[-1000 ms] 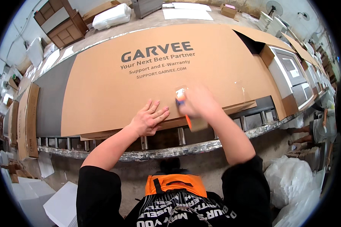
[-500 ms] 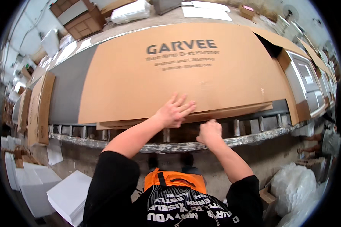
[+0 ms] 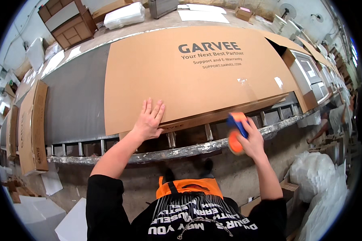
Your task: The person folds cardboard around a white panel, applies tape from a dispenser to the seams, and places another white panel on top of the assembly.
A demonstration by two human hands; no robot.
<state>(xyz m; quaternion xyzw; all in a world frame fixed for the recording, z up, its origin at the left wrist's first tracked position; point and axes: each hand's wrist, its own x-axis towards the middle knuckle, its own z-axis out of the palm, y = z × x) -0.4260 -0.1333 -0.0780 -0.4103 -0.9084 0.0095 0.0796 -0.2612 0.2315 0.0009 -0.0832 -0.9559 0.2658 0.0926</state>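
Note:
A large flat brown cardboard carton [image 3: 197, 76] with dark print lies on a roller conveyor [image 3: 120, 154]. My left hand [image 3: 149, 118] presses flat, fingers spread, on the carton's near edge. My right hand [image 3: 247, 138] grips an orange and blue tape dispenser [image 3: 236, 130] just off the carton's near edge, to the right of the left hand. A strip of clear tape [image 3: 249, 86] shines across the carton's top toward the dispenser.
A grey belt section [image 3: 74, 96] lies left of the carton. Another open carton with a metal appliance [image 3: 309, 74] follows on the right. Flat cartons [image 3: 32, 124] lean at the left. White foam sheets [image 3: 36, 213] and plastic bags [image 3: 326, 188] lie on the floor. Another person [image 3: 334, 116] stands far right.
My right hand came off the carton top, dropped below the near edge, and now holds the tape dispenser out to the right. My left hand stayed pressed on the carton edge.

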